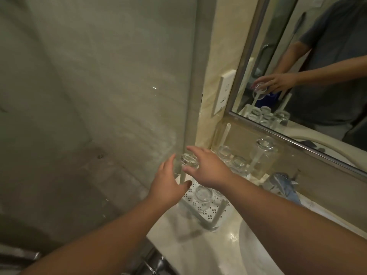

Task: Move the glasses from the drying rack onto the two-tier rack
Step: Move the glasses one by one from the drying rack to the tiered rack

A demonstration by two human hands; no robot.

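A white perforated rack [211, 213] with upright posts stands on the counter by the wall. Several clear glasses sit upside down on it: one near the front [202, 197], two at the back [224, 154] [238, 162], and a taller one [265, 153] over a post. Another upturned glass [189, 163] sits on top of the left post, and my right hand [208, 169] holds it between thumb and fingers. My left hand [168, 181] hovers open just left of that post, thumb close to it. I cannot see a second rack.
A glass shower wall [99, 96] stands directly left of the rack. Right of the rack lies a blue cloth [284, 185]. The sink basin [258, 253] is at the lower right. Behind are a mirror [317, 76] and a wall socket [224, 90].
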